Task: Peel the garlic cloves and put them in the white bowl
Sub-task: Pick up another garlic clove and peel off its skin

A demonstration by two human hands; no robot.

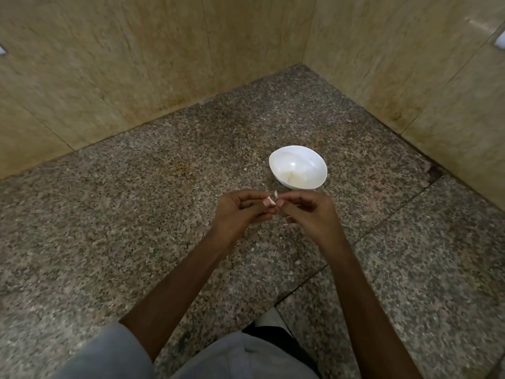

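A small garlic clove with papery skin sits between my two hands, just in front of the white bowl. My left hand pinches the clove between thumb and fingers. My right hand meets it from the right and pinches a flake of skin at the clove's tip. Pale peeled cloves lie at the bottom of the bowl, which stands on the speckled granite counter. Both hands hover above the counter, a short way nearer to me than the bowl.
The counter fits into a corner of beige stone walls behind and to the right. A seam crosses the granite diagonally below my right forearm. Small skin scraps lie near the bowl. My grey clothing fills the bottom edge.
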